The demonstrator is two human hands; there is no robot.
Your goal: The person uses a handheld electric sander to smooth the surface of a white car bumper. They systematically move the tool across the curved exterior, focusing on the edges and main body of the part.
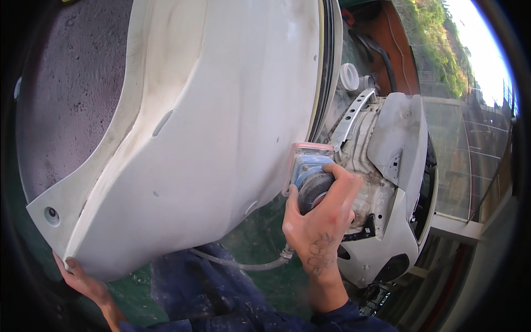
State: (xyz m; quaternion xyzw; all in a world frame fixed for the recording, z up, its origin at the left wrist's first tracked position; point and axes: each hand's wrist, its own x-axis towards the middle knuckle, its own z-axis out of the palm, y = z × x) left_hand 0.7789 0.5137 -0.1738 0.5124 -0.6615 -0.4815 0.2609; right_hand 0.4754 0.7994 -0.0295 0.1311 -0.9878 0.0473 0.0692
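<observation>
A large white-grey primed car body panel (pixel 221 127) fills the middle, with sanded patches and a creased edge running down its left side. My left hand (pixel 86 282) is closed around the panel's lower left corner, thumb in front and some fingers hidden behind. In my right hand (pixel 326 221) is a sander (pixel 311 177) with a blue body, a black round top and a pinkish-rimmed rectangular pad. The sander is at the panel's right edge; whether its pad touches the surface cannot be told. A grey hose (pixel 243 266) runs left from below my right wrist.
A dark purplish, spotted surface (pixel 72 99) lies left of the panel. At right are car parts, including a perforated metal bar (pixel 354 117) and a white-grey piece (pixel 387 238). A white plastic cup (pixel 349 76) lies behind. Below is the dusty green floor (pixel 260 232).
</observation>
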